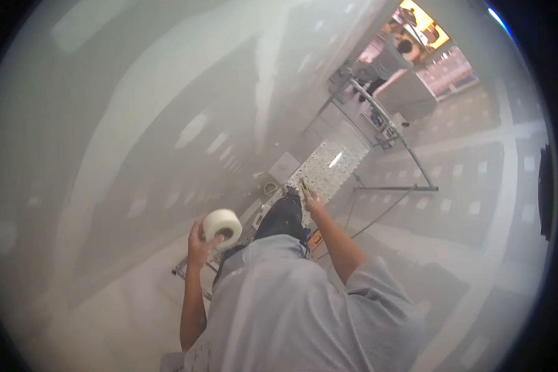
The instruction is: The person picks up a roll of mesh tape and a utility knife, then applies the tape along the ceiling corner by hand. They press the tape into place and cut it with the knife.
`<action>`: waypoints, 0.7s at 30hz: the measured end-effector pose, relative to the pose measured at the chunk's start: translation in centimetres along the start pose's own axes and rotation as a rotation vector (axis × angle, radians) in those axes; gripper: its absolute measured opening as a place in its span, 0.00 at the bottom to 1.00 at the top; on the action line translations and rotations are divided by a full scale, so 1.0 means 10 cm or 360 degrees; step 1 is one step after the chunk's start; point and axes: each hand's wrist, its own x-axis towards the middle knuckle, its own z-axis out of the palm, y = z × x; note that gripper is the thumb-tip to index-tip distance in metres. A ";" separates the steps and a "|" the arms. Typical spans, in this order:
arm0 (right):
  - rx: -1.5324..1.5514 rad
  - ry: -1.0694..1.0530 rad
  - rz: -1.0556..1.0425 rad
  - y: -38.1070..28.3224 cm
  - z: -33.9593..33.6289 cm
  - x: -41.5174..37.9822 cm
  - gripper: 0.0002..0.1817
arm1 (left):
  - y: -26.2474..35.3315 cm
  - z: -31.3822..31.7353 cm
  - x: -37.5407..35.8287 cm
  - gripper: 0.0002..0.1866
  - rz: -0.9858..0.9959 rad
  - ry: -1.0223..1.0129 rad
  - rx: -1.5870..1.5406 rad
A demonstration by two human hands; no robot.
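A thick cream-white roll of joint tape (222, 224) is in my left hand (203, 242); the thumb reaches to its dark core and the fingers wrap behind the side. My right hand (312, 199) hangs lower, closed around a slim tool (304, 185) with a yellowish part, possibly a putty knife. Its blade is too small to make out. Both hands are beside my body, apart from the walls.
I stand on a spattered, perforated scaffold plank (338, 160). Metal scaffold tubes (394, 127) rise ahead. Drywall (186, 124) with pale filled patches runs along both sides. Another person (390, 62) is farther off, near a bright opening. An orange box (316, 239) lies below.
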 end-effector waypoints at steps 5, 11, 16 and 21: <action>0.0060 -0.0022 0.0447 1.36 -1.04 0.33 0.19 | -0.03 0.25 0.19 0.29 -0.0238 -0.0138 0.0153; 0.0447 0.0132 0.0696 1.59 -1.32 0.11 0.09 | -0.01 0.66 0.72 0.26 -0.0302 -0.0300 0.0263; 0.0199 0.0141 0.0735 2.02 -1.28 0.35 0.13 | -0.38 0.92 1.02 0.25 -0.0442 -0.0440 0.0447; -0.0913 0.0526 0.0173 2.55 -1.39 0.49 0.16 | -0.51 1.17 1.22 0.24 -0.0530 -0.0464 0.0513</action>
